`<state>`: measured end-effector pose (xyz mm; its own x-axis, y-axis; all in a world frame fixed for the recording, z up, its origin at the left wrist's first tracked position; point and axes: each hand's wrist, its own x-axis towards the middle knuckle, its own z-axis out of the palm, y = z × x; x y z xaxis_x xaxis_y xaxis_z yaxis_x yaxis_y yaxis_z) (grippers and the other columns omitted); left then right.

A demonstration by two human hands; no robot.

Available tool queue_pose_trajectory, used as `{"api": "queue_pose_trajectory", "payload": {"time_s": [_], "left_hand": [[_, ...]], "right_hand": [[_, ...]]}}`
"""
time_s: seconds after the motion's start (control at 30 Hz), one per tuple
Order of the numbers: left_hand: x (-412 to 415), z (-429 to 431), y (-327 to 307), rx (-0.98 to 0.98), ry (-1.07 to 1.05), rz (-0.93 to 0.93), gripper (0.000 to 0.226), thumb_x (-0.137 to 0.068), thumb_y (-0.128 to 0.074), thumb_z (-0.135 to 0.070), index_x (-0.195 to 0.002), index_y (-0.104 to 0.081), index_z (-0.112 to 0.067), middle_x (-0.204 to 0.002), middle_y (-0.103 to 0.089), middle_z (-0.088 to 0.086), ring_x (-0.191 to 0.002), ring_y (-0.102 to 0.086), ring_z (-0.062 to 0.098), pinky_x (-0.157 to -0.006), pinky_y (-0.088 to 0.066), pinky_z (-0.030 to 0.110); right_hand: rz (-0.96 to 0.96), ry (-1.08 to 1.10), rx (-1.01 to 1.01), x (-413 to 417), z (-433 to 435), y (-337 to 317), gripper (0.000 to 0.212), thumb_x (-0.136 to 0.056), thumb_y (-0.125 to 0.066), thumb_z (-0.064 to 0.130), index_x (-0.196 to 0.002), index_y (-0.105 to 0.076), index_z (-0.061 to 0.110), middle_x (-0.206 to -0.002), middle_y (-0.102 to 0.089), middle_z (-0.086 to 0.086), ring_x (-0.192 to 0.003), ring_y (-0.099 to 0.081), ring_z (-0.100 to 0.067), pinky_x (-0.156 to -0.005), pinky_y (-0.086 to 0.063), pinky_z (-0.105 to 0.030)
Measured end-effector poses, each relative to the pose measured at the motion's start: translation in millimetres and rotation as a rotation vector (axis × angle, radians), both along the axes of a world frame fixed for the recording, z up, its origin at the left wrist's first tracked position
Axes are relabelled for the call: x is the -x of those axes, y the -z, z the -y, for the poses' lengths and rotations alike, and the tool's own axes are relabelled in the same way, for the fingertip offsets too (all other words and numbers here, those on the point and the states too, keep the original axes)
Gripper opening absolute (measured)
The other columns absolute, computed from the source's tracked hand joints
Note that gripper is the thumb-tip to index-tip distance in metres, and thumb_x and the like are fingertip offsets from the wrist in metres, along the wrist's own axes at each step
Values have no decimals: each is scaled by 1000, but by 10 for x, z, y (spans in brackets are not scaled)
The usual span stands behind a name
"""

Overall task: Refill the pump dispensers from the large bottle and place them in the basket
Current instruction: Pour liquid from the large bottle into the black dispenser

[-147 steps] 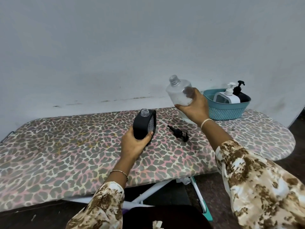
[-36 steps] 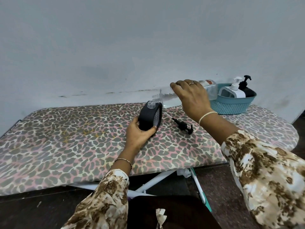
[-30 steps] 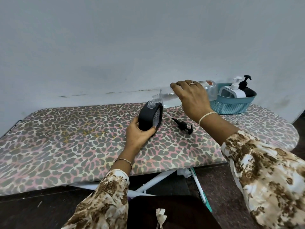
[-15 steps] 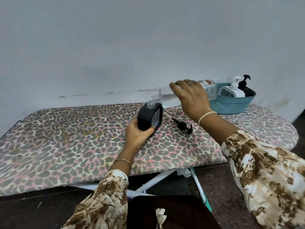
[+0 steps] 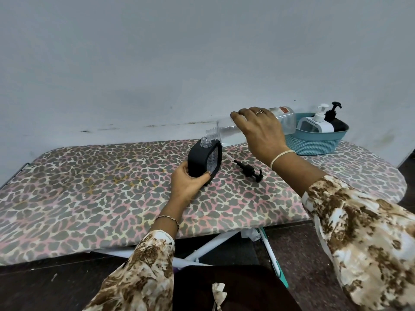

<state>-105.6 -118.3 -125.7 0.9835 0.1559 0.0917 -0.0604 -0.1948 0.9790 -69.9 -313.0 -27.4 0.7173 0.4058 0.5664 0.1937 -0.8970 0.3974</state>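
Observation:
A black pump dispenser body [image 5: 203, 159] with a clear open neck stands on the leopard-print ironing board [image 5: 89, 187]. My left hand [image 5: 187, 182] grips its lower side. My right hand [image 5: 260, 133] holds the large clear bottle [image 5: 226, 133] tipped nearly flat, its threaded mouth just above and right of the dispenser's neck. The black pump head [image 5: 248, 170] with its tube lies on the board to the right. A teal basket [image 5: 314, 142] at the back right holds a white dispenser [image 5: 317, 124] and a black dispenser [image 5: 336, 122].
A grey wall runs right behind the board. The board's white legs [image 5: 202, 252] and a teal-tipped rod [image 5: 272, 259] show below its front edge, over a dark floor. The board narrows to a rounded end at the right.
Since 4.9 s ago my right hand has tipped the large bottle from upright to nearly flat over the dispenser's neck. Over the last second the hands have barely moved.

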Motion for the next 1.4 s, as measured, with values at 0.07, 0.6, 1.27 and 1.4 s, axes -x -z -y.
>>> {"api": "queue_pose_trajectory", "payload": {"time_s": [0.07, 0.6, 1.27, 1.4], "left_hand": [[4, 2, -14, 5, 0, -4, 50, -76, -77, -3, -121, -56, -2, -98, -63, 0, -55, -59, -12, -50, -44, 4], [0, -4, -11, 1, -12, -18, 49, -74, -79, -4, -118, -57, -1, -102, -65, 5, -60, -59, -7, -50, -45, 5], [-20, -8, 12, 15, 4, -21, 48, -73, -79, -2, -116, -56, -1, -95, -63, 0, -55, -61, -13, -50, -46, 5], [-29, -14, 6, 39, 18, -33, 44, -74, -78, 1, -112, -56, -2, -87, -62, -4, -54, -62, -10, -49, -46, 6]], "right_hand": [[-1, 2, 2, 2, 0, 1, 64, -63, -65, -9, -123, -51, 10, -110, -63, -13, -93, -60, -32, -85, -47, -40], [-3, 9, 20, 0, -6, -31, 63, -63, -65, -9, -121, -51, 10, -107, -63, -13, -89, -61, -32, -82, -47, -39], [-14, 19, 44, 17, -24, -78, 61, -65, -64, -9, -121, -50, 11, -107, -63, -11, -91, -60, -31, -85, -46, -39], [-23, 20, 49, 14, -30, -86, 59, -66, -61, -10, -120, -49, 10, -105, -62, -11, -90, -59, -32, -84, -45, -39]]}}
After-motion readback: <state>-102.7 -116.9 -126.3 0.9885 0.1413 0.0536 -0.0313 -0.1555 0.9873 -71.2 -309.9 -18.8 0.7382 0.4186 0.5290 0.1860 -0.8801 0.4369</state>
